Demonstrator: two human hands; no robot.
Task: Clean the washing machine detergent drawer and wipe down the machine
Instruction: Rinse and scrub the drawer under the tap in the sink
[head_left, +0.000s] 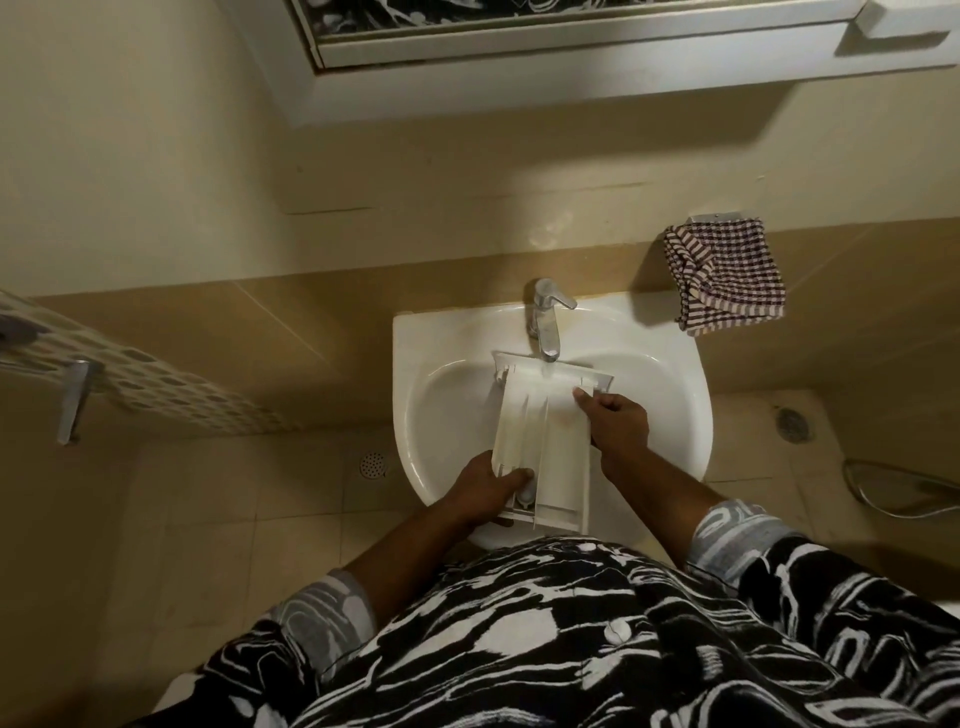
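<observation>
LOCATION: detergent drawer (540, 431) held over sink (415, 415), far end under faucet (545, 317) | HANDS: left hand (483, 488) grips near corner; right hand (618, 421) grips right wall | HANDLING: I judge it light, rigid plastic, slippery if wet; hold side walls, not thin dividers.

Place: a home bathroom, small and lit in a warm, dim light.
Basin: a white sink (415, 364) fixed to the wall, with a chrome tap (545, 317) at its back edge.
Above the basin: a mirror (519, 13) in a white frame, seen from below.
Walls: cream tiles higher up and a darker tan tile band (249, 332) at basin height.
Floor: pale tiles (208, 519) with a round drain (373, 464) left of the basin and another drain (791, 425) to the right.
Linen: a checked cloth (727, 275) hangs on the wall beside the tap; a patterned towel (156, 379) lies over a metal rail (72, 400) at the left.
Plumbing: a metal hose (893, 488) curves along the floor at the right edge.
</observation>
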